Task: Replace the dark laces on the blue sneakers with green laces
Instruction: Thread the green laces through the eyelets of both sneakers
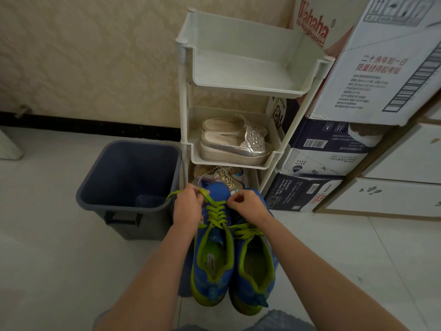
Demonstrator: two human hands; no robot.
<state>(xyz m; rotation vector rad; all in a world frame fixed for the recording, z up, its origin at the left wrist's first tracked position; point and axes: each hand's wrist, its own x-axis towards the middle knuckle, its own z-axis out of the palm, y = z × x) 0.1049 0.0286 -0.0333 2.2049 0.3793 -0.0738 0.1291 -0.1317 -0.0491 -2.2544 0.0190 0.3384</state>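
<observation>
Two blue sneakers with green lining stand side by side on the floor, toes pointing away from me. The left sneaker (210, 263) carries a green lace (216, 212) crossed up its eyelets. My left hand (186, 207) pinches one end of that lace near the toe, and the end loops out to the left. My right hand (249, 206) pinches something small at the toe on the other side; I cannot tell whether it is the lace's other end. The right sneaker (255, 266) shows green lace bunched loosely over its tongue. No dark laces are visible.
A dark blue bin (107, 185) stands on the floor left of the shoes. A white plastic shoe rack (183, 96) stands just beyond them, holding silver platform shoes (236, 144) and a glittery pair below. Stacked cardboard boxes (334, 149) fill the right side.
</observation>
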